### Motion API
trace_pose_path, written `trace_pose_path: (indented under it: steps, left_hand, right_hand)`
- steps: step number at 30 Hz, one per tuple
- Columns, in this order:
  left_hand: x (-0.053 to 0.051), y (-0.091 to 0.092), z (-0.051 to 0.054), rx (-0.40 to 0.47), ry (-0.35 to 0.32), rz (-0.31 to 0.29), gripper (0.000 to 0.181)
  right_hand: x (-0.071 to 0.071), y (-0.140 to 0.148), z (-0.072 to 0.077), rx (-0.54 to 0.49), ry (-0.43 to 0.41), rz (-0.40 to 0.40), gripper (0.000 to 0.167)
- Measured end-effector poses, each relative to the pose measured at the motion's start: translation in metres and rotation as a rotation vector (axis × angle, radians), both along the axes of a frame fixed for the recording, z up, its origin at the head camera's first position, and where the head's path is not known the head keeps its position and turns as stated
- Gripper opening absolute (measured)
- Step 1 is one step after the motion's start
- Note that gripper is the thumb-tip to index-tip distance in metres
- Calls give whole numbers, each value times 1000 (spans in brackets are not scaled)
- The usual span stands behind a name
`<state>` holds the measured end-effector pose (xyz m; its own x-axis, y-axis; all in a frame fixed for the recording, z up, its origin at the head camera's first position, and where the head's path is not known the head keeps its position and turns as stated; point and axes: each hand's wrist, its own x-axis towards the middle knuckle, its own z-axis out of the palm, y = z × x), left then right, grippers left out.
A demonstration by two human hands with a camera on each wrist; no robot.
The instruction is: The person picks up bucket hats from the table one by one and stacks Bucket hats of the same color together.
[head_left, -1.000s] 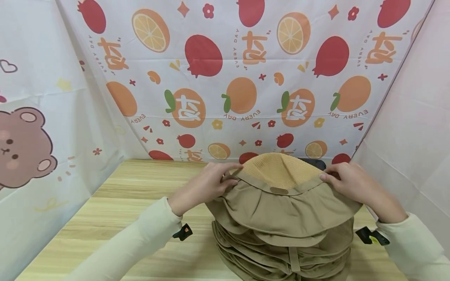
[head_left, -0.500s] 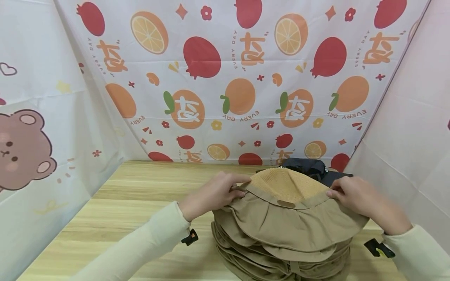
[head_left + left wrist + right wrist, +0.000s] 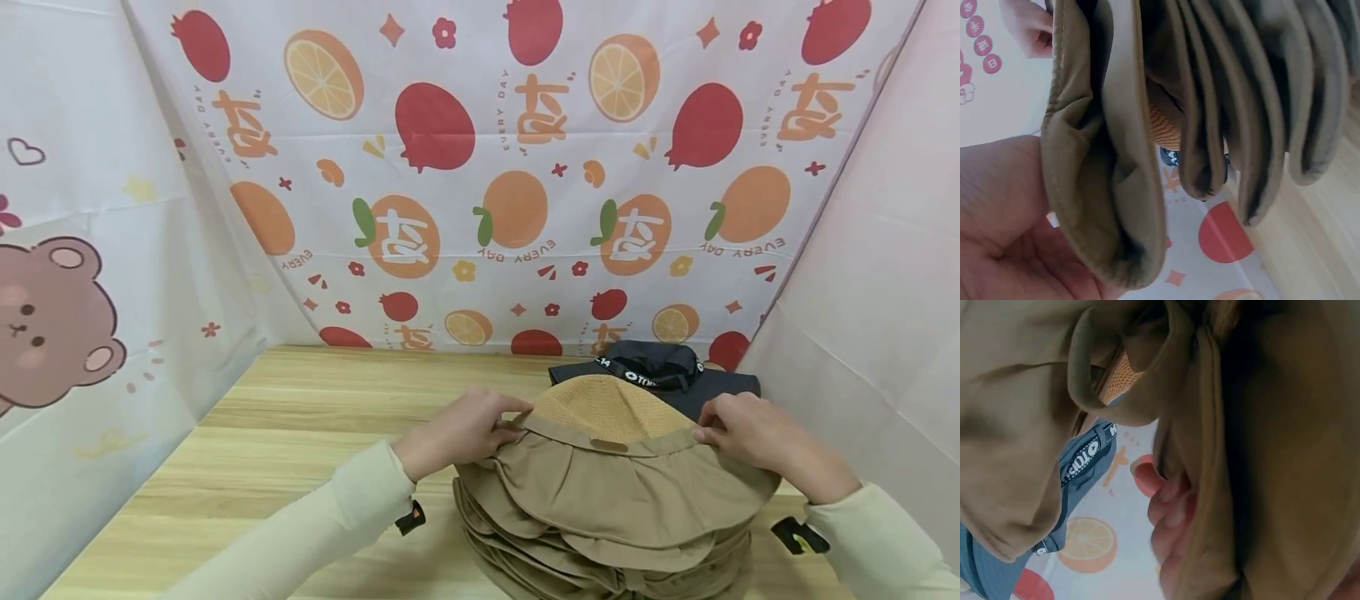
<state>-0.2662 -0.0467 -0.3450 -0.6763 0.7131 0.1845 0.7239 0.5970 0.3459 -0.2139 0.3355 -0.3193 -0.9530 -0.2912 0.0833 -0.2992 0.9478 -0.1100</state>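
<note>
A khaki sun hat [image 3: 600,500] with a straw-coloured mesh crown and a small brown tag faces me in the head view. My left hand [image 3: 467,435] pinches the left end of its band, thumb and index finger together. On the other end, my right hand [image 3: 771,440] pinches the band the same way. Beneath lies a stack of several similar khaki hats [image 3: 517,567], their brims layered. In the left wrist view folded brims [image 3: 1110,187] hang beside the hand. The right wrist view has curled fingers [image 3: 1175,519] partly behind khaki cloth.
Behind the stack, a dark navy hat [image 3: 733,387] with a lettered strap rests on the wooden table [image 3: 300,400] near the back edge. A fruit-print cloth [image 3: 465,208] hangs behind the table, with pale cloth walls on both sides.
Both hands have lowered the top khaki hat toward the stack, keeping their pinch on its band. More of the navy hat behind has come into sight.
</note>
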Motion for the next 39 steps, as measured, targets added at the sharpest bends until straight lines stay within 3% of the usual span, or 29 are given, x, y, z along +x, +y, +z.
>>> trace_pose_path:
  steps: [6,11,15,19,23,29,33,36,39]
  left_hand:
    - [3,-3,7,-75,-25,10,45]
    - [9,0,20,-98,61,3,40]
    - [17,9,23,-79,129,-37,34]
    - [25,18,17,-97,150,-91,40]
    - [31,22,11,-134,147,-75,49]
    - [35,25,7,-193,117,-43,57]
    - [35,27,2,-236,94,-25,61]
    - [35,29,-1,-238,68,-7,62]
    - [36,31,-2,-237,49,16,62]
  right_hand:
    - [1,2,5,44,-39,28,24]
    - [7,-12,14,59,-69,49,50]
    - [15,-30,13,22,-126,107,74]
    - [22,-40,8,-35,-270,179,87]
    - [24,-42,4,-52,-384,198,92]
    - [23,-40,-4,-39,-406,214,95]
    - [21,-40,-9,-54,-400,206,109]
    - [20,-40,-12,-39,-380,193,117]
    - [18,-39,-14,-5,-359,196,114]
